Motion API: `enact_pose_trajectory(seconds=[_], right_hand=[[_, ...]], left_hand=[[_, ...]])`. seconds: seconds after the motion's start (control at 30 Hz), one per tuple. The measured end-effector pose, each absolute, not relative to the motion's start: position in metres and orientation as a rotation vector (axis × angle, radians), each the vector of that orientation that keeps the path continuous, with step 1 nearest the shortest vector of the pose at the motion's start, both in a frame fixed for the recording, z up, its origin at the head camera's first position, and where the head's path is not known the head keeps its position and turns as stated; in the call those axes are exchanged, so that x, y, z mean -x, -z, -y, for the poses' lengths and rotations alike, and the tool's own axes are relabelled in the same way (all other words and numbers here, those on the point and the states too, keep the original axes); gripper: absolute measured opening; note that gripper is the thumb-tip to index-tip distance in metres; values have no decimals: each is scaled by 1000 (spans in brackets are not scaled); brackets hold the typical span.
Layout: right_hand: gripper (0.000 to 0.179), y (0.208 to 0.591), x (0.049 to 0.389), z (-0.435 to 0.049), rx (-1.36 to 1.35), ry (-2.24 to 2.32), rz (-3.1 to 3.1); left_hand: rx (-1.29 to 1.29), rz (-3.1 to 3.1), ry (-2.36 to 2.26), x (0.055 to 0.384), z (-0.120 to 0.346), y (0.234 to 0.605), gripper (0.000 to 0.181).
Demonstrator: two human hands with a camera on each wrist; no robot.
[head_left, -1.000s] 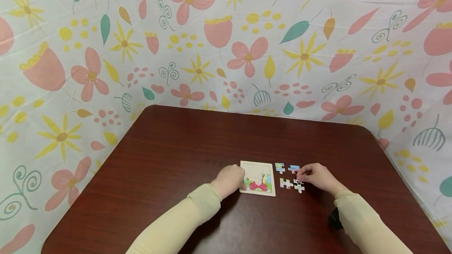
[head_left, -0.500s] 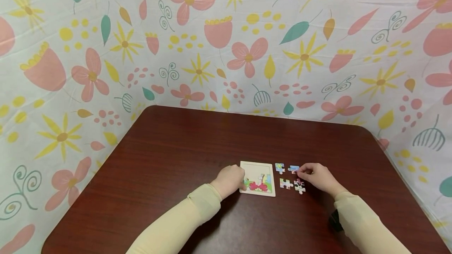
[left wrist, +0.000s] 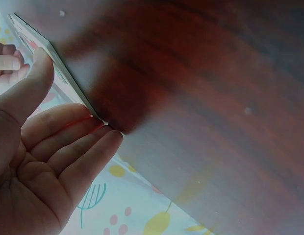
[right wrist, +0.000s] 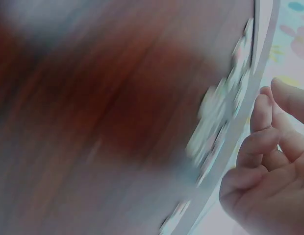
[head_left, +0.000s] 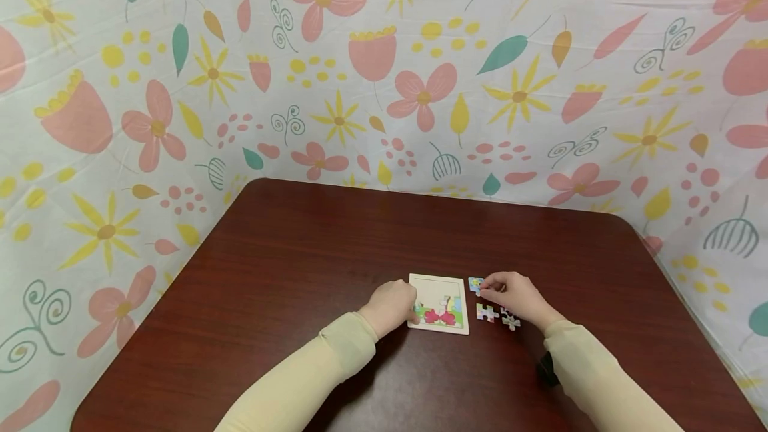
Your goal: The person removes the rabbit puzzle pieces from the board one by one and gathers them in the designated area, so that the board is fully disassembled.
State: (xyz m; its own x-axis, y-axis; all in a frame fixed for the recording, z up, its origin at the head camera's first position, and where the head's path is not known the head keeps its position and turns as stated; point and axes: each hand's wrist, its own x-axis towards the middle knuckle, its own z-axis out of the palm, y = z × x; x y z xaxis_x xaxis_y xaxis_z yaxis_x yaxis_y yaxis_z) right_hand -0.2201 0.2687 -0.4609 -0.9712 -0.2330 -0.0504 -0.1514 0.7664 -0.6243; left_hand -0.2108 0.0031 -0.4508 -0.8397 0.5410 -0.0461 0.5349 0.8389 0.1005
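Observation:
A square wooden puzzle tray [head_left: 438, 332] lies on the table, with a red and green picture along its lower part and bare wood above. My left hand [head_left: 390, 309] holds the tray's left edge; in the left wrist view the thumb lies over the rim and the fingers are against its side. My right hand [head_left: 517, 297] is over the loose pieces, its thumb and index fingertips close together. Whether a piece is between them I cannot tell. A blue jigsaw piece [head_left: 475, 284] lies by those fingertips, a pale jigsaw piece [head_left: 487, 313] below it, and another jigsaw piece [head_left: 511, 321] further right, partly covered.
The dark red-brown table [head_left: 312, 239] extends around the tray, with rounded far corners. A flower-patterned cloth [head_left: 372, 105] hangs behind and at both sides. In the right wrist view several puzzle pieces [right wrist: 208, 122] are blurred.
My right hand has moved left over the loose pieces, covering the spot where the upper right blue piece lay. My left hand and the tray have stayed in place.

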Motion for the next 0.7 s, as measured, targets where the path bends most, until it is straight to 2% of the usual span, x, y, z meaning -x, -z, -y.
enact_pose_trajectory(seconds=[0.53,0.7], right_hand=[[29,464,217,-213,494,973,-2761],[29,463,217,-207,454,914,-2779]], left_hand=[[-824,-2947,-109,211,-4,452,33],[-826,-2957,-101,212,-4,453,32]])
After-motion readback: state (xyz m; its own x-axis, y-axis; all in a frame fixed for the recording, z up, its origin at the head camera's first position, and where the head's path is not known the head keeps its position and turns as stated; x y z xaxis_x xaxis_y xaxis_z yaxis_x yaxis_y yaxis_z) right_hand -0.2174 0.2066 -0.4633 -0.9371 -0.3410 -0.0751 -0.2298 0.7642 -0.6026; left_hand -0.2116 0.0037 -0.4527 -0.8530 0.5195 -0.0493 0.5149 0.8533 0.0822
